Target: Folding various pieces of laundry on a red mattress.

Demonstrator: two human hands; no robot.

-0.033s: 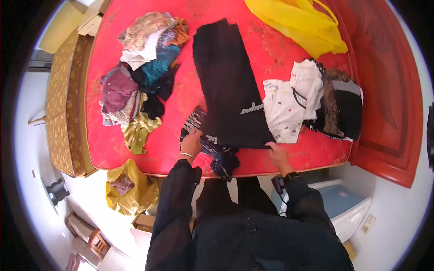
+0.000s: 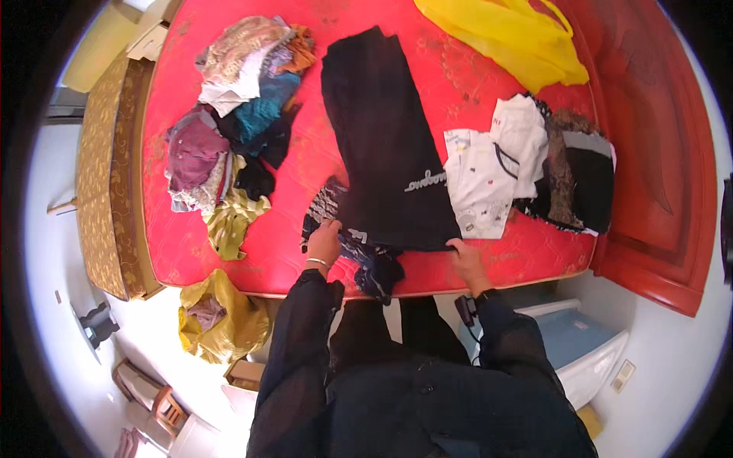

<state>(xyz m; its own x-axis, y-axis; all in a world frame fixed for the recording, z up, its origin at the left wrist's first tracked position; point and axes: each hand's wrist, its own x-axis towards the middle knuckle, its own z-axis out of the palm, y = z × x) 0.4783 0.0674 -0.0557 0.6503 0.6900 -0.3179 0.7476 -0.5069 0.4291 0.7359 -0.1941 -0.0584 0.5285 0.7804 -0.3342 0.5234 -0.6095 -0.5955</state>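
A long black garment (image 2: 382, 130) with pale lettering lies spread on the red mattress (image 2: 252, 271), its narrower end pointing away from me. My left hand (image 2: 325, 244) grips its near left corner with closed fingers. At the near right corner, my right hand (image 2: 466, 263) pinches the hem between thumb and fingers. Under the left side of the black garment, a dark patterned cloth (image 2: 379, 276) sticks out and hangs toward the mattress edge. White printed clothes (image 2: 479, 183) lie right beside the black garment.
Left on the mattress is a heap of mixed clothes (image 2: 200, 153). Folded dark clothes (image 2: 588, 179) lie at the right, near a red wooden board (image 2: 649, 168). A yellow bag (image 2: 519, 42) is at the far right; another yellow bag (image 2: 229, 324) with cloth inside stands below the front edge.
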